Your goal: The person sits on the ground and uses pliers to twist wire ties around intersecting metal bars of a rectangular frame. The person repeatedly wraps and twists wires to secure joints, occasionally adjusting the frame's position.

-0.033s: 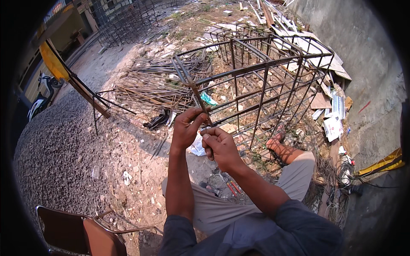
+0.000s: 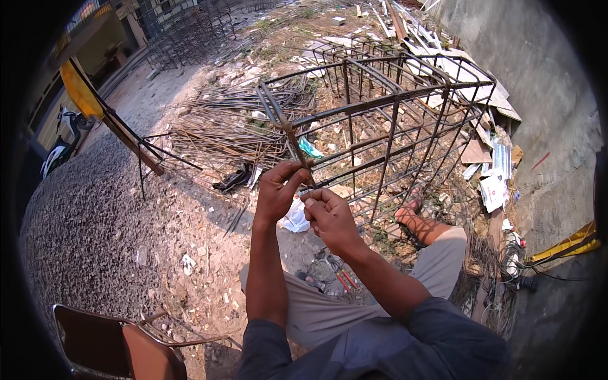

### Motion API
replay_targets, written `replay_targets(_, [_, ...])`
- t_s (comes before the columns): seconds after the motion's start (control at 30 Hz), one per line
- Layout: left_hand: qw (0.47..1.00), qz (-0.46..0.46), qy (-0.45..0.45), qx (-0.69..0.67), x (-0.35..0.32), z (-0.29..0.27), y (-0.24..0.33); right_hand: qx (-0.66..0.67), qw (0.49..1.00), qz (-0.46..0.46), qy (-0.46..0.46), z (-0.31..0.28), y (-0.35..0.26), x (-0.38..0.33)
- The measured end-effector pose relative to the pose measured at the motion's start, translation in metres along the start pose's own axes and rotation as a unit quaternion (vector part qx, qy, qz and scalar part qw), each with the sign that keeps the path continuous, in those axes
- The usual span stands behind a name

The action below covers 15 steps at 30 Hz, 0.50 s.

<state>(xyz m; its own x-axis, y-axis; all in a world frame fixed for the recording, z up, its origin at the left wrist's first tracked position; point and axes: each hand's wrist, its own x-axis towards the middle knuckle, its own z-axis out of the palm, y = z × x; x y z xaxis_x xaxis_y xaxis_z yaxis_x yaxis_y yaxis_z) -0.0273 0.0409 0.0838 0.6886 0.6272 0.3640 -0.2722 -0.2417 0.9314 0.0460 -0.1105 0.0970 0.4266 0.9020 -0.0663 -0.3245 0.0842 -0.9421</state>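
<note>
The steel bar (image 2: pixel 286 130) ran up and away from the left hand (image 2: pixel 277 193), clenched round its lower end; the right hand (image 2: pixel 326 215) pinched wire just beside.

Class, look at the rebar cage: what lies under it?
Under the rebar cage, dry dirt, stones and a teal scrap show between bars. Boards and paper hide its far side.

At frame centre, the left hand (image 2: pixel 277 190) grips a bent rebar stirrup (image 2: pixel 288 130) at the near corner of the rebar cage (image 2: pixel 392 120), with the right hand (image 2: pixel 329 215) closed just beside it at the same joint. Loose rebar (image 2: pixel 221 130) lies on the ground at upper left; a brown chair (image 2: pixel 120 348) occupies the lower left corner.
</note>
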Motion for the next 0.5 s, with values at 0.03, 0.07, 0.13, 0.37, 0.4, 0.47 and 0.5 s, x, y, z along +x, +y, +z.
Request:
replay_targets(0.03, [1.0,0.005,-0.003,-0.005,0.0,0.002,0.001,-0.061,0.997,-0.036,0.002,-0.004,-0.002,0.002])
replay_targets(0.07, [1.0,0.011,-0.007,-0.01,-0.001,0.002,0.001,-0.121,0.99,-0.073,0.004,-0.007,-0.005,0.004])
replay_targets(0.13, [0.999,0.025,-0.019,-0.005,0.0,-0.002,-0.004,-0.284,0.951,-0.12,-0.001,-0.012,-0.025,0.007])
replay_targets(0.37, [0.998,0.008,-0.043,-0.035,-0.002,-0.005,0.0,-0.482,0.844,-0.232,-0.027,-0.033,-0.079,0.043])
replay_targets(0.4, [0.999,0.015,-0.034,-0.028,-0.002,-0.004,-0.002,-0.486,0.84,-0.24,-0.005,-0.036,-0.079,0.043])
replay_targets(0.47, [0.999,0.03,-0.018,-0.014,0.0,0.0,-0.004,-0.492,0.831,-0.256,0.042,-0.042,-0.076,0.045])
replay_targets(0.5, [0.999,0.037,-0.014,-0.028,0.0,0.002,-0.005,-0.462,0.832,-0.3,0.065,-0.047,-0.065,0.049])
